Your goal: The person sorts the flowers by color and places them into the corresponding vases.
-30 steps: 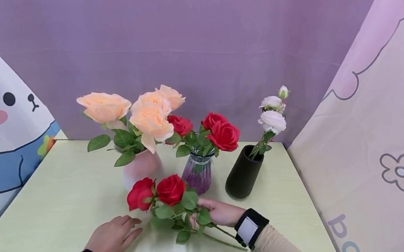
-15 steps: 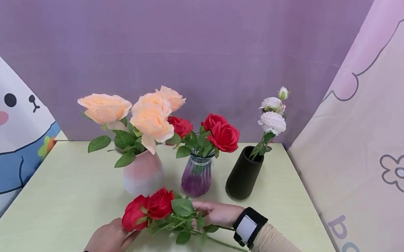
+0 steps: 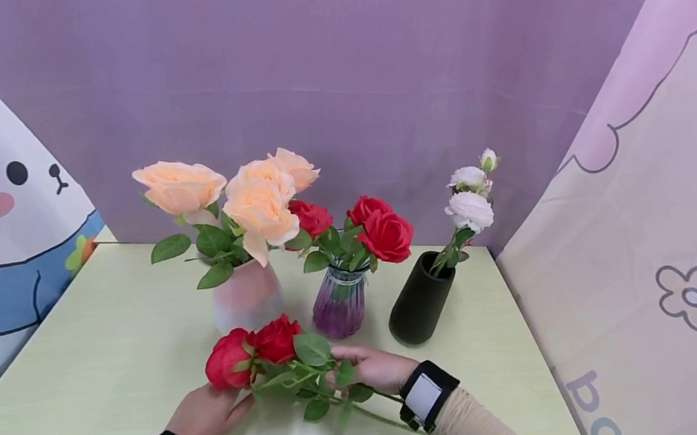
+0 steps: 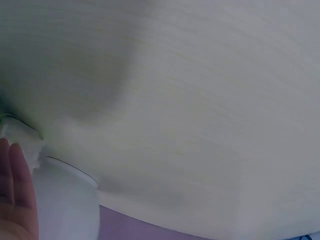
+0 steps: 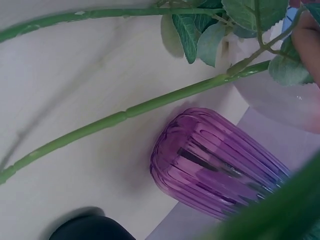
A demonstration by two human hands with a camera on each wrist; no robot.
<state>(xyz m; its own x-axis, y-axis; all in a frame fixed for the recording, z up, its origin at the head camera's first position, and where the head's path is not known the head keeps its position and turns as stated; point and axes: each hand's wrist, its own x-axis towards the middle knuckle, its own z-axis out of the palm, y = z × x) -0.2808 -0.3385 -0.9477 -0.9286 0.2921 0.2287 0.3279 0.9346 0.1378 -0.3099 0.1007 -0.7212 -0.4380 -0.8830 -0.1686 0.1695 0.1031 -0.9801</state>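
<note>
Two red roses [image 3: 230,360] with long leafy stems lie slantwise over the front of the table, blooms to the left. My right hand [image 3: 377,368] grips them among the leaves; two green stems [image 5: 125,115] run across the right wrist view, a finger showing at its right edge. Under the blooms, my left hand [image 3: 207,416] touches them from below, its fingertips partly covered by petals. The left wrist view catches straight fingers [image 4: 19,185] at its left edge, with the roses out of sight there.
Behind the roses stand a pink-and-white vase [image 3: 246,299] of peach roses [image 3: 261,211], a purple ribbed glass vase [image 3: 339,305] of red roses, and a tilted-looking black vase [image 3: 421,301] with white flowers [image 3: 471,210]. A purple cloth [image 3: 336,73] backs the table [image 3: 116,334].
The blooms in my right hand have come down and left onto my left hand, then risen slightly. My left hand has shifted right beneath them. The vases have stayed put.
</note>
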